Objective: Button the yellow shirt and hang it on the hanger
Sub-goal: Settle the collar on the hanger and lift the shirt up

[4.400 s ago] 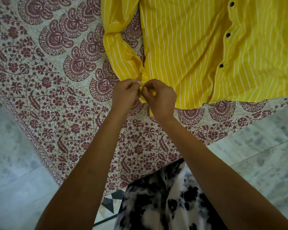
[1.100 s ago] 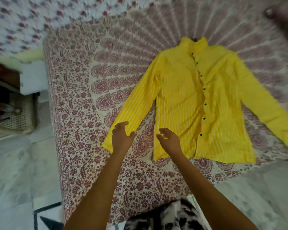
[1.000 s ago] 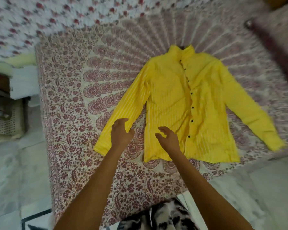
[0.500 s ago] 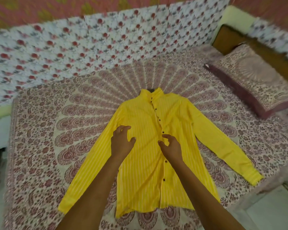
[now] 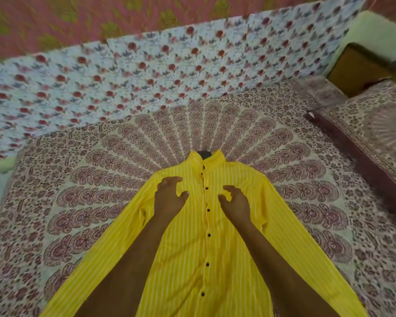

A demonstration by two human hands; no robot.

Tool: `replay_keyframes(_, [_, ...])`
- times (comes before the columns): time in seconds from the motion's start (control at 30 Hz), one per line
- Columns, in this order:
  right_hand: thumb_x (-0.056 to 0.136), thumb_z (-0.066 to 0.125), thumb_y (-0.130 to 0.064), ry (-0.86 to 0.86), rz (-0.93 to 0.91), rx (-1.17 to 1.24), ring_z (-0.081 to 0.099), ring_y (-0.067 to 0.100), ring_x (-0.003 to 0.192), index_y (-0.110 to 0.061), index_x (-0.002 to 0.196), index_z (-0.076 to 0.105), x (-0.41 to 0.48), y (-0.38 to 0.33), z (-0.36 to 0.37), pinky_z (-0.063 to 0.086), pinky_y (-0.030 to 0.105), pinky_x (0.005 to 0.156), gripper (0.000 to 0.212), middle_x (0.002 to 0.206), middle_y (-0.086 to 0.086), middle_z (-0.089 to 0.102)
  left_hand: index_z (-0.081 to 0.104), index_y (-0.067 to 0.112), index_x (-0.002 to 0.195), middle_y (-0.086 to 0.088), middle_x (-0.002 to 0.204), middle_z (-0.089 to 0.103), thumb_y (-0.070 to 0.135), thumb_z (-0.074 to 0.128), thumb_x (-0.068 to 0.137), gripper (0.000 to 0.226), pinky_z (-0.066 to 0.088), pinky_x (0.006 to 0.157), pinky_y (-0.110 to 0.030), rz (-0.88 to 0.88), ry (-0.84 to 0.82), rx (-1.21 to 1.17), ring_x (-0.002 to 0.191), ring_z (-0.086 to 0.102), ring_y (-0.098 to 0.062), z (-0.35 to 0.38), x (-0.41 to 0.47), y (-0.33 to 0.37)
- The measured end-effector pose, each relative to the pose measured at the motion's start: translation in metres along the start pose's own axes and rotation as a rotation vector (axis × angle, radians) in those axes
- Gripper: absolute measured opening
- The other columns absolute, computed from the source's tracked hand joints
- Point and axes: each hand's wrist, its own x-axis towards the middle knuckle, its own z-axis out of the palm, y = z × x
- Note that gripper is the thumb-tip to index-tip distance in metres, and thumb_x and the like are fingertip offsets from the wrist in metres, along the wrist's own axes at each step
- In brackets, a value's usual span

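Your left grip (image 5: pixel 169 199) and right grip (image 5: pixel 235 201) hover empty, fingers loosely curled, over the yellow shirt (image 5: pixel 192 259); pinch both shoulders evenly.

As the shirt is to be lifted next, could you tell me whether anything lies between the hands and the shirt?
Nothing visible does. The left hand and the right hand are over the chest of the shirt, one on each side of the button row, fingers loosely curled and empty.
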Motion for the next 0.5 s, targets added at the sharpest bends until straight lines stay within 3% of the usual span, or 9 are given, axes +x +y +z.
replay_keyframes(0.37, [0.09, 0.057, -0.022, -0.048, 0.03, -0.057, 0.047, 0.025, 0.125, -0.01, 0.129, 0.05, 0.127, 0.02, 0.027, 0.04, 0.035, 0.095, 0.042, 0.135, 0.011, 0.05, 0.054, 0.012, 0.123, -0.015, 0.132, 0.05, 0.024, 0.064, 0.086, 0.041, 0.037, 0.098, -0.039, -0.079, -0.105, -0.045, 0.127, 0.041, -0.032, 0.073, 0.134, -0.007])
replay_keyframes(0.5, [0.091, 0.055, -0.022, -0.03, 0.015, -0.128, 0.042, 0.027, 0.129, -0.008, 0.136, 0.04, 0.187, 0.036, 0.051, 0.036, 0.036, 0.1, 0.05, 0.14, 0.012, 0.045, 0.055, 0.009, 0.121, -0.017, 0.132, 0.05, 0.025, 0.061, 0.087, 0.038, 0.037, 0.103, -0.043, -0.126, -0.087, -0.043, 0.127, 0.042, -0.033, 0.107, 0.2, -0.018])
